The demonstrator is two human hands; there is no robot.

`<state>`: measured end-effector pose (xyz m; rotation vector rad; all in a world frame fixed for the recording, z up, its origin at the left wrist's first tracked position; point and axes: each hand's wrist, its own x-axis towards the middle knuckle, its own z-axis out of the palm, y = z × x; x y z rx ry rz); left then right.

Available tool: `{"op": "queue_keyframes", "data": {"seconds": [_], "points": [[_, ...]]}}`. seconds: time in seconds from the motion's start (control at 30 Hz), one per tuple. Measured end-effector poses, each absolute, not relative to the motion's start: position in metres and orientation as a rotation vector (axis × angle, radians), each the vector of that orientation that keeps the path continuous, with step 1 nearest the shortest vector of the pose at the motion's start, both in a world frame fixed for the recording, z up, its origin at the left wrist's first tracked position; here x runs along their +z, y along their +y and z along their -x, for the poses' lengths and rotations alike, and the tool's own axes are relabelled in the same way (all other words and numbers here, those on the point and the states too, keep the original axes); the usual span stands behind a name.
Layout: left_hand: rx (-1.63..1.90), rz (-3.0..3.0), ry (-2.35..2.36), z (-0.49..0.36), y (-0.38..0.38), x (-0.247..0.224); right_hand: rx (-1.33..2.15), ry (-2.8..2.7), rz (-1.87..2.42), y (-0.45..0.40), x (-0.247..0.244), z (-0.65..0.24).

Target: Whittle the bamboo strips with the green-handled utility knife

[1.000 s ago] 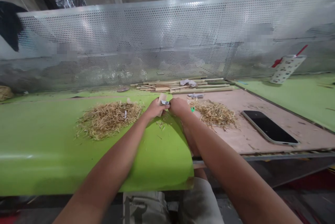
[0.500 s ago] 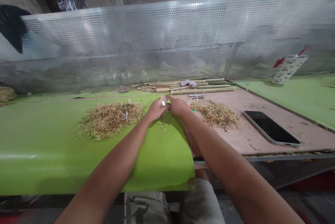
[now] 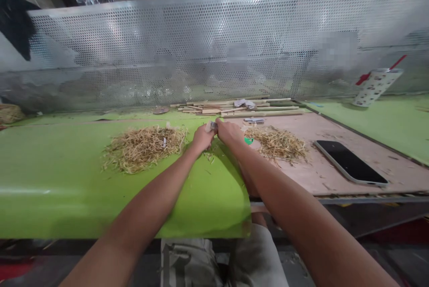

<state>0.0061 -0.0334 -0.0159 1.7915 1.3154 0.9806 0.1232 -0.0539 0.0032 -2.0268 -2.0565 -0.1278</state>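
My left hand (image 3: 202, 138) and my right hand (image 3: 230, 133) meet fingertip to fingertip over the green sheet (image 3: 208, 206). Both are closed. Between them shows a small shiny metal piece (image 3: 213, 125), perhaps a blade, which my right fingers seem to pinch. A whitish patch, maybe tape, covers my left thumb; whatever the left fingers grip is hidden. Fine shavings (image 3: 210, 157) lie just below the hands. A heap of dry straw-like strips (image 3: 144, 148) sits left of my left hand, and a second heap (image 3: 279, 144) lies beyond my right wrist.
Thin sticks (image 3: 278, 111) lie along the foot of a perforated metal screen (image 3: 201, 45). A phone (image 3: 350, 162) rests on the pinkish board (image 3: 315, 184) at right. Behind it stands a patterned tumbler (image 3: 377, 88) with a red straw. A green ring-like item (image 3: 248, 141) is beside my right wrist.
The view has shifted slightly. My hands remain together at the same spot, and the shiny metal piece between them has tilted to a different angle.
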Motion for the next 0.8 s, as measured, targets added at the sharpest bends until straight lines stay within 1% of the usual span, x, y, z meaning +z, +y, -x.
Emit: {"op": "queue_keyframes", "data": {"seconds": [0.17,0.37,0.53,0.8], "points": [[1.002,-1.751,1.263,-0.004,-0.030,-0.017,-0.050,-2.028,1.964,-0.050,0.001,-0.126],[0.959,-1.804,1.141,0.000,-0.025,-0.015,-0.009,-2.124,1.864,-0.051,-0.001,-0.136],[0.956,-1.825,1.211,-0.001,-0.030,-0.013,-0.020,-2.139,1.918,-0.052,0.001,-0.134],[0.972,-1.854,1.332,-0.002,-0.031,-0.016,-0.150,-2.102,1.978,-0.054,-0.003,-0.126]]}}
